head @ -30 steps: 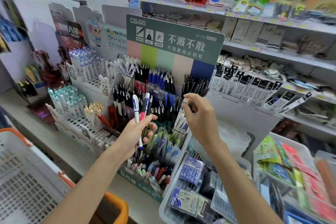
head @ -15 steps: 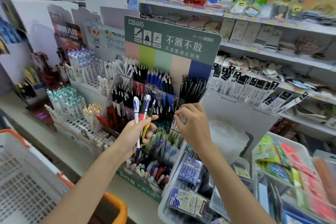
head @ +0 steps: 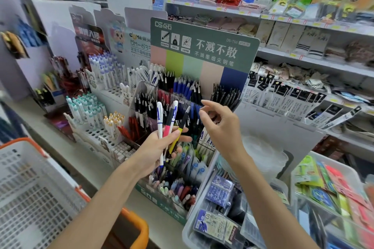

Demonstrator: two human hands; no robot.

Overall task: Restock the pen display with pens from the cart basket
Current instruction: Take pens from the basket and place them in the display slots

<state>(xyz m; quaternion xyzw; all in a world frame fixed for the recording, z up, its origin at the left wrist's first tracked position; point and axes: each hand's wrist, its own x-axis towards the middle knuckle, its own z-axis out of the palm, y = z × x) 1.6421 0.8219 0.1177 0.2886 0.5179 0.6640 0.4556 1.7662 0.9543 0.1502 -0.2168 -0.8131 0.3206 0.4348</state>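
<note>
Left hand [head: 150, 150] grips three thin plastic pens [head: 159, 121], white, pink, yellow-black, standing up. Right hand [head: 221, 127] empty, fingers loose, just right of pen tops.

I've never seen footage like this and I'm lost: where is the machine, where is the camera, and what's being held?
No machine here: these are a person's two bare hands. The one picture comes from a camera worn on the person's head, looking forward and down. The left hand grips three pens, fanned upward: one white, one partly pink, one partly yellow. The right hand is empty, fingers relaxed, before the pen display, packed with pens. The white cart basket with an orange rim sits lower left.
</note>
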